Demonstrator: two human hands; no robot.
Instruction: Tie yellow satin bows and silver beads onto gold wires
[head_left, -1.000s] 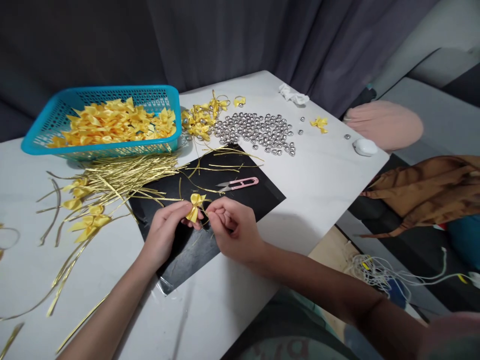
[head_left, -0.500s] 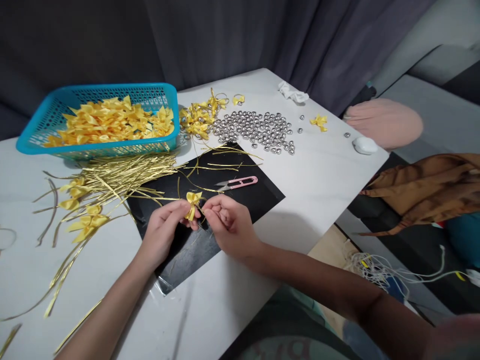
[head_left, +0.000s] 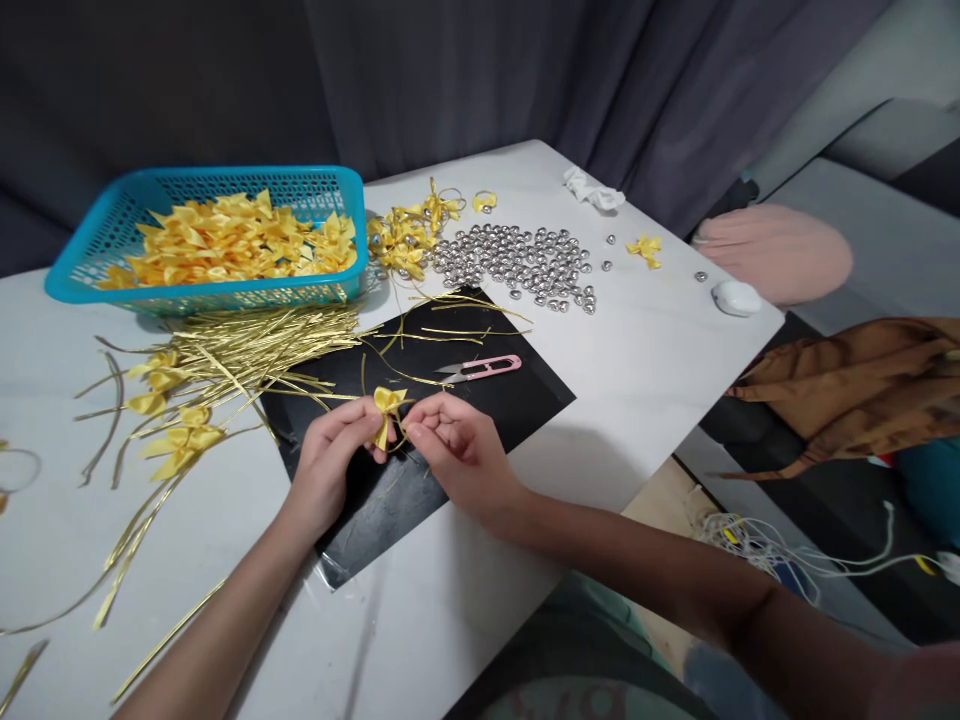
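Both hands are close together but apart at the near middle of the surface [head_left: 630,350]. Left hand [head_left: 330,460] is clamped on a yellow ribbon flower [head_left: 388,402], held above a black sheet [head_left: 517,410]; right hand [head_left: 461,455], just to its right, has thumb and forefinger pinched on a thin gold cord [head_left: 400,436] at the flower. Pink-handled snips [head_left: 491,368] lie on the sheet just beyond the right hand. Loose gold strips [head_left: 262,345] are heaped at left, some overlapping the sheet; yellow bows [head_left: 184,442] lie at their near side. Farther left stands a blue basket [head_left: 225,291] filled with yellow ribbon pieces [head_left: 232,235]. Right of it: a cluster of finished flowers [head_left: 405,240], then silver beads [head_left: 517,262] spread in one layer. Far right holds a crumpled white tissue [head_left: 592,190], a single yellow bow [head_left: 645,250] and a small white case [head_left: 736,297].

Surface is white, with a dark curtain [head_left: 465,80] behind. Beyond its right edge: a pink rounded item [head_left: 780,250], brown cloth [head_left: 862,390] and tangled white cables [head_left: 750,540]. Pink lettering on a garment [head_left: 637,705] at the near edge is cut off and not legible
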